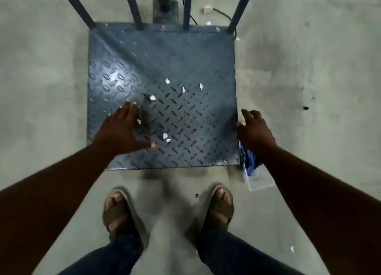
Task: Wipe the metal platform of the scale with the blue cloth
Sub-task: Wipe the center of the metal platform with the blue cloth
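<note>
The scale's metal platform [185, 54] is a dark blue-grey tread plate on the concrete floor, strewn with several white paper scraps [167, 81]. My left hand [123, 130] hovers open over its near-left part, fingers spread, holding nothing. Beside the platform's right edge my right hand [254, 130] is open with loosely bent fingers. The blue cloth [248, 158] lies on the floor by the platform's near-right corner, partly hidden under my right wrist, with a clear plastic wrapper [258, 180] beside it.
Four dark metal rail bars [136, 6] rise from the platform's far edge, with the scale post base [165, 8] and a black cable [222, 13] behind. My sandalled feet [118, 208] stand just in front of the platform. Small debris dots the floor on the right.
</note>
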Demonstrator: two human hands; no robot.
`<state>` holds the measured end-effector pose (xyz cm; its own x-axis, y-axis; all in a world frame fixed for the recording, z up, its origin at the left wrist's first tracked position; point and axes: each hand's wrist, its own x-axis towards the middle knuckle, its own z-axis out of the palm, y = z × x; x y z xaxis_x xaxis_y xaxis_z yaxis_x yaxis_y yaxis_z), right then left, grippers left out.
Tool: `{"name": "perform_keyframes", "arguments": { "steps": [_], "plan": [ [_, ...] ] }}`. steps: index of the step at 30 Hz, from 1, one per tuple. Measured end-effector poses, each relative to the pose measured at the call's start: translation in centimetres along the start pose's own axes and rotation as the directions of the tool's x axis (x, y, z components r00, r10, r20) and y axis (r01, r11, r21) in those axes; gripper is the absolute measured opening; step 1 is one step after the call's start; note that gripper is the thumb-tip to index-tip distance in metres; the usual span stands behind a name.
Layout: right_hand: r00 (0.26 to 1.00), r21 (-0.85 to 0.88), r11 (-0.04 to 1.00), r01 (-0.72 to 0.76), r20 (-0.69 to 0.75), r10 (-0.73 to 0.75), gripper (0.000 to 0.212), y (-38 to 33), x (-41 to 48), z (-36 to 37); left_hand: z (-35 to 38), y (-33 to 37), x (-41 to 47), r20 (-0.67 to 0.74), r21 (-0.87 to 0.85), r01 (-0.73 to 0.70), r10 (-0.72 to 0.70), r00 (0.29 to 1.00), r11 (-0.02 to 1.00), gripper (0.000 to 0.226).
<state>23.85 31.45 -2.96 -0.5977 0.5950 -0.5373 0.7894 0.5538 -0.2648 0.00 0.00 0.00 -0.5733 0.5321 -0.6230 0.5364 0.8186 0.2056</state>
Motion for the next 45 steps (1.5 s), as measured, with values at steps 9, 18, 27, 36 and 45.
{"name": "perform_keyframes", "arguments": {
  "steps": [9, 18, 27, 36, 45],
  "plan": [
    [0.99, -0.324, 0.946, -0.006, 0.131, 0.051, 0.045, 7.0, 2.9, 2.2, 5.0, -1.2, 2.3, -0.216, 0.014, -0.034, 0.037, 0.976, 0.999, 0.16],
    [0.864, -0.379, 0.923, 0.07, 0.486, 0.134, 0.039, 7.4, 2.1, 4.3, 3.7, -3.3, 2.8, -0.045, 0.086, -0.103, 0.107, 0.993, 0.991, 0.178],
    [0.913, 0.005, 0.983, -0.184, 0.372, 0.169, 0.043, 9.7, -1.4, 7.4, 5.0, -4.5, 2.1, -0.055, -0.01, 0.043, -0.043, 0.998, 0.999, 0.185],
    [0.963, 0.885, 0.383, -0.266, 0.224, 0.149, 0.026, 11.7, -4.8, 0.0, 3.7, -0.9, 1.0, 0.05, 0.171, 0.157, -0.168, 0.985, 0.973, 0.17],
    [0.977, 0.989, 0.142, 0.048, -0.017, -0.212, 0.055, 9.9, -11.2, -9.2, 3.8, -1.2, 1.0, 0.039, 0.174, 0.177, -0.187, 0.982, 0.969, 0.169]
  ]
}}
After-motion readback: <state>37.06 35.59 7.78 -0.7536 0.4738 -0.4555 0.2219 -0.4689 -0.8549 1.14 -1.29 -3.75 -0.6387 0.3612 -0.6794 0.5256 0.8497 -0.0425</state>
